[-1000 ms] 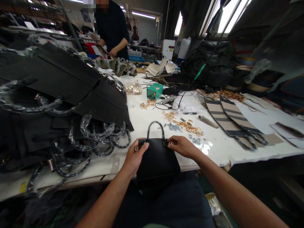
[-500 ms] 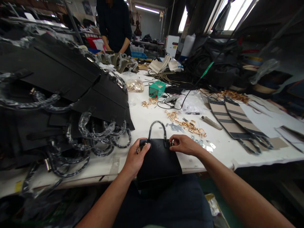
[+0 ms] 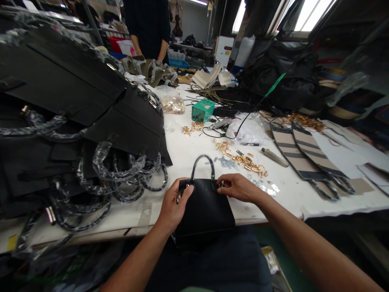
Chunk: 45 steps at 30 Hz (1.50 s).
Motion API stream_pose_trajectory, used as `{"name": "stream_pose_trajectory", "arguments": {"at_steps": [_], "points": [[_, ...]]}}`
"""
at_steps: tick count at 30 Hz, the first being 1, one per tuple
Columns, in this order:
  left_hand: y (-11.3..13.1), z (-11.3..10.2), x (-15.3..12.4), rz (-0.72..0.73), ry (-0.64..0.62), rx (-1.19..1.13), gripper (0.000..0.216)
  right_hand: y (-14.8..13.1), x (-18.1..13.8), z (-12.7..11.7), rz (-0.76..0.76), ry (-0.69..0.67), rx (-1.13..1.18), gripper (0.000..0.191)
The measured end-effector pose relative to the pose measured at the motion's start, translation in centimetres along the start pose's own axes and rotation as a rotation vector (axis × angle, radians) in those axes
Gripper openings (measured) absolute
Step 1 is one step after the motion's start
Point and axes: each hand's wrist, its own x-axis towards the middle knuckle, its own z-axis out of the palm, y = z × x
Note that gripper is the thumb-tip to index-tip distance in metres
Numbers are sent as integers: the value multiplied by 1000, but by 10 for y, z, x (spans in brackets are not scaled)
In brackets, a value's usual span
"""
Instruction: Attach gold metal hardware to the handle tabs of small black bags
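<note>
A small black handbag panel (image 3: 206,207) with a curved, plastic-wrapped handle (image 3: 203,162) lies over the near edge of the white table (image 3: 182,154) and hangs down toward my lap. My left hand (image 3: 174,207) grips its top left corner, thumb over a gold fitting. My right hand (image 3: 238,187) pinches the top right corner at the handle's base. A scatter of gold metal fittings (image 3: 243,158) lies just beyond my right hand.
A big pile of black bags (image 3: 75,121) with wrapped handles fills the left. A green box (image 3: 203,109), a cabled tool (image 3: 221,123), a bag of gold parts (image 3: 172,104) and striped panels (image 3: 300,156) lie on the table. Another person (image 3: 148,24) stands at the far end.
My hands and the bag have hardly shifted; both keep their hold on the top corners. The view has tipped slightly, so everything sits a little lower in the frame.
</note>
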Motion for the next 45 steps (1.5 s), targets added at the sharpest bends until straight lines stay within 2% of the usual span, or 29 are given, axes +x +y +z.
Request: {"name": "stream_pose_trajectory", "arguments": {"at_steps": [5,9,13,15,18,23,29,34,45], "points": [[4,-3,-2,-13,-53,-8,27,0,2,-6,25,-88,45,21],[4,-7,-3,-36,-75,-4,30,6,7,-3,6,-5,-26,17],[4,-7,-4,-49,-94,-56,30,7,9,-5,-3,50,-24,35],[4,-7,-5,-60,-97,-95,31,4,10,-11,-19,1,-37,41],[4,-7,-6,-55,-79,-113,31,1,12,-22,-50,-129,-3,38],[3,-9,-6,-23,-88,-76,30,9,12,-28,0,-269,297,39],[-1,-12,-4,-19,-131,-64,30,9,3,-22,-22,-229,431,38],[-2,-13,-3,-27,-163,-59,31,1,1,-17,-2,-209,439,33],[-3,-10,-2,-36,-111,-117,30,5,-6,-15,-8,-198,399,41]]}}
